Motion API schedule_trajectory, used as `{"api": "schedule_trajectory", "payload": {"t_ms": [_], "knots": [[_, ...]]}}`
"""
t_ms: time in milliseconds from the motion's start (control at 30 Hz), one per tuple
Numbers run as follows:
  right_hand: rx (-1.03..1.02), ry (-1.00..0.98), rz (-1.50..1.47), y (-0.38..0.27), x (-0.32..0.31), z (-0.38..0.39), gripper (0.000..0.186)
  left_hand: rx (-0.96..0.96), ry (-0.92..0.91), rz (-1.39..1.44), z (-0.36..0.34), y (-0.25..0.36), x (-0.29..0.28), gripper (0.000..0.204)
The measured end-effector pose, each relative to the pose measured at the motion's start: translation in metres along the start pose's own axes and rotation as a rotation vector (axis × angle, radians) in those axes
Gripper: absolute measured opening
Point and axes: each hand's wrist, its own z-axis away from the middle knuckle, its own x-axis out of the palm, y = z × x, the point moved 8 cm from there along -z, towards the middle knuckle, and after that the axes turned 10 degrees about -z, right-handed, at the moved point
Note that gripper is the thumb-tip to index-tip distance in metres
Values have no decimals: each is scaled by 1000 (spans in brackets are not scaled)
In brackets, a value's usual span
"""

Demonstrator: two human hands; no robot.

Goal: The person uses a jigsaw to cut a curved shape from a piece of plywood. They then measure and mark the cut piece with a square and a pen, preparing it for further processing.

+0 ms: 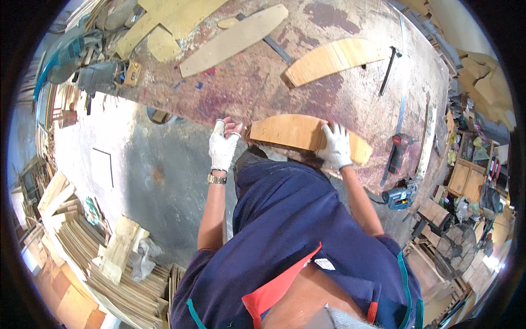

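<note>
A curved plywood piece (pixel 287 131), arched along its far side, lies at the near edge of the worn, paint-stained table (pixel 235 96), close against my body. My right hand (pixel 335 147), in a white glove with bare fingertips, holds this piece right of its middle, fingers over the arched edge. Just off the piece's left end is my left hand (pixel 223 148), gloved the same way and with a watch at its wrist. Its fingers are apart and nothing shows in them. Farther back lies a similar curved plywood piece (pixel 334 61).
A hammer (pixel 389 71), a red-and-black cordless drill (pixel 401 148) and a blue jigsaw (pixel 399 197) lie along the right side. Long flat templates (pixel 235 41) are at the back. Stacked wood strips (pixel 123 263) stand low left; a fan (pixel 456 249) stands lower right.
</note>
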Motion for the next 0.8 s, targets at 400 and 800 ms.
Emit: {"api": "schedule_trajectory", "payload": {"t_ms": [400,800], "knots": [[374,272,-246,-57,1,-5,97,475,238,-828,-287,116,-11,77],[464,382,-423,-70,10,4,80,448,127,-466,-348,101,-47,48]]}}
